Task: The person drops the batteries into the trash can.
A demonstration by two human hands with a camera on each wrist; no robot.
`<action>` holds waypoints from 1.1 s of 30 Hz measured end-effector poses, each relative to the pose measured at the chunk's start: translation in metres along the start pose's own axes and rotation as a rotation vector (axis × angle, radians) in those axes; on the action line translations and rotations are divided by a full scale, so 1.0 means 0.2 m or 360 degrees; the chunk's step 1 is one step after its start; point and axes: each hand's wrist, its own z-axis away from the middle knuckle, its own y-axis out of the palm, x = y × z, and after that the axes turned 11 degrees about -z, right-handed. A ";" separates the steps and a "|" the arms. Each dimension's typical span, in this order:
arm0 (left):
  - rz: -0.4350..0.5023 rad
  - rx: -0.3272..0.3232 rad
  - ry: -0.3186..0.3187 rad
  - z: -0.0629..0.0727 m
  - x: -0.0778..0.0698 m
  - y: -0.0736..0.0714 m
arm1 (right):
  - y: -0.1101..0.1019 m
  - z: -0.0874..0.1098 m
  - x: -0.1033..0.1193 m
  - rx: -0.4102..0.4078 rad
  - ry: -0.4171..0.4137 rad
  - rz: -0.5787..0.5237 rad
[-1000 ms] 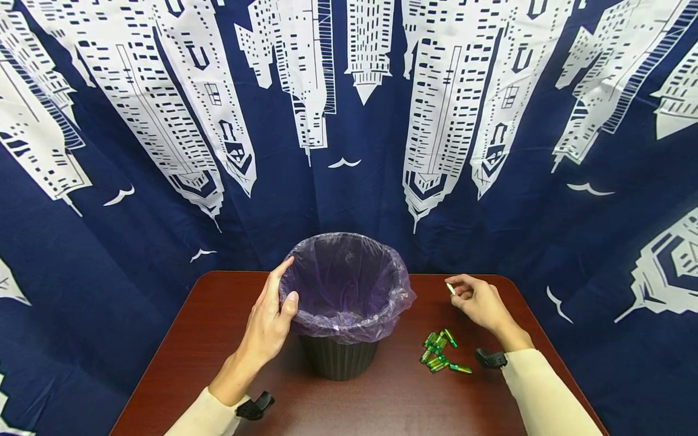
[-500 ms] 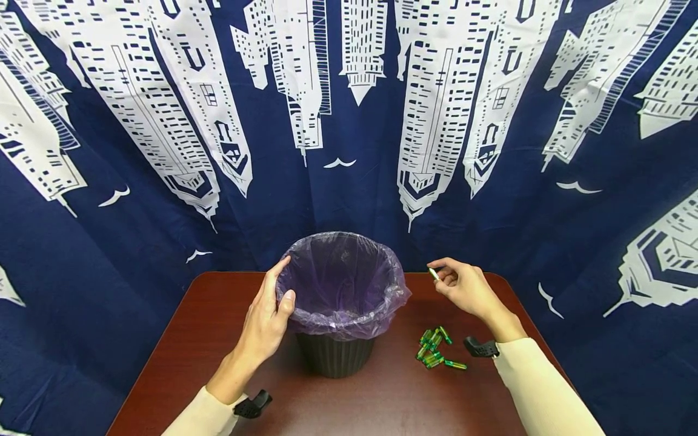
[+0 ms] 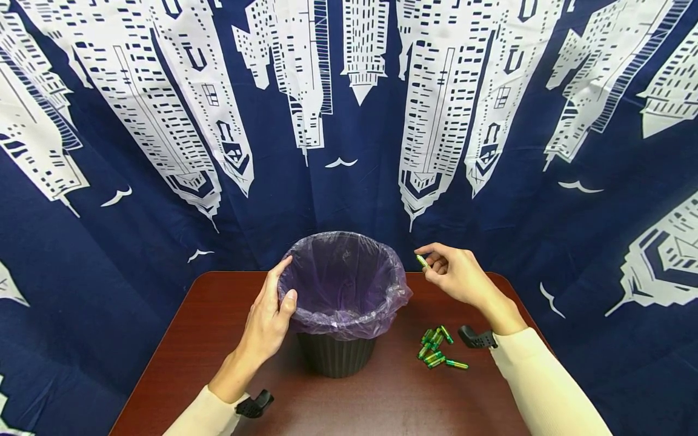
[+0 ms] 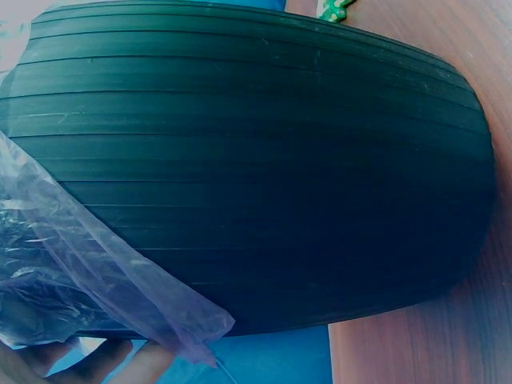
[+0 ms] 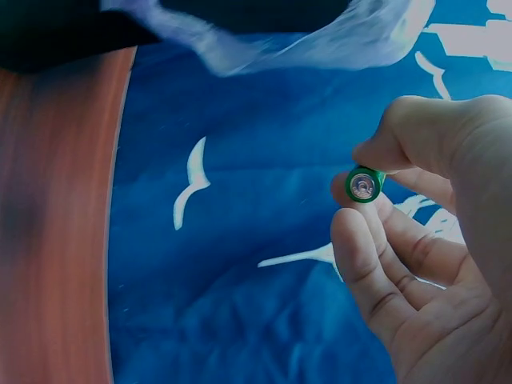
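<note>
A dark ribbed trash can [image 3: 338, 356] stands on the table, lined with a translucent purple trash bag [image 3: 354, 327] folded over its rim. My left hand [image 3: 267, 324] holds the can at the left side of the rim, thumb toward the front and index finger reaching further back. In the left wrist view, fingers [image 4: 144, 364] show beside the bag's loose edge. Raised to the right of the can, my right hand [image 3: 455, 272] pinches a green battery [image 3: 422, 261] between thumb and fingers. The round end of that battery [image 5: 364, 185] faces the right wrist camera.
Several green and yellow batteries [image 3: 434, 346] lie in a loose group on the reddish-brown table [image 3: 382, 406], right of the can. A dark blue cloth [image 3: 349, 200] with white building and bird prints hangs behind the table.
My right hand has moved left and up toward the can, with the battery still pinched. The left hand keeps its place at the rim.
</note>
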 end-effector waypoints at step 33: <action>-0.0004 -0.0012 -0.0029 0.01 0.01 0.02 | 0.03 -0.34 0.58 0.0386 -0.0361 0.0037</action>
